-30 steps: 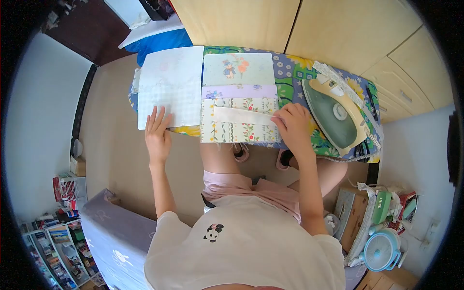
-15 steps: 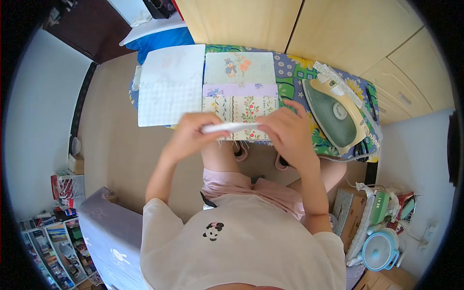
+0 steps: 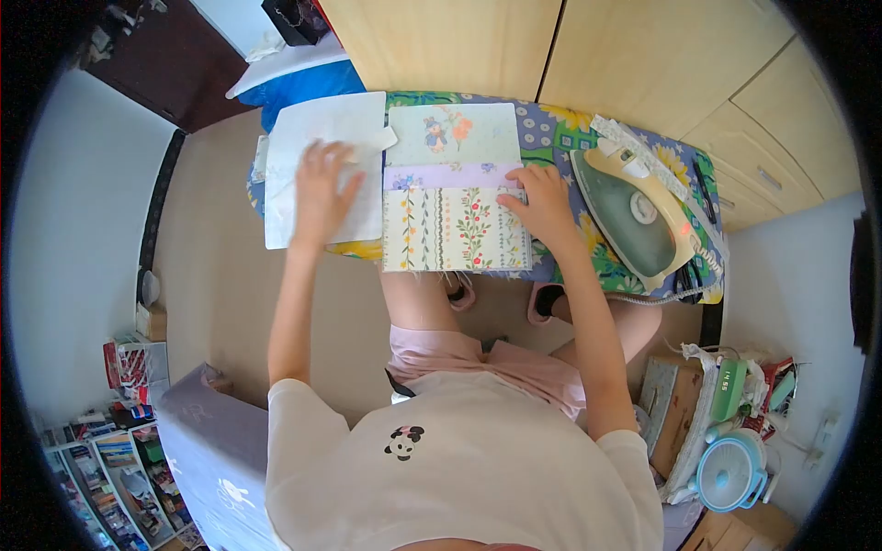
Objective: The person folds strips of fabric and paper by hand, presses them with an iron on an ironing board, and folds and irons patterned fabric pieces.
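Note:
My left hand is over the white sheet on the left, its fingers spread and slightly blurred. Just beyond its fingertips lies a small white strip, partly hidden by the hand. My right hand rests at the right edge of a pieced fabric panel, thumb and fingers apart. The panel has a pale top with a printed figure and flowers, a lilac band across the middle and floral stripes below. Loose threads fray along its near edge.
A cream and green iron lies on the right of the flowered ironing board, beside a clear ruler and a dark pen. Wooden cabinets stand behind. A blue fan is at lower right.
The folded white piece held between both hands is no longer there. My left hand has moved left and forward onto the white sheet; my right hand has moved forward to the panel's right edge.

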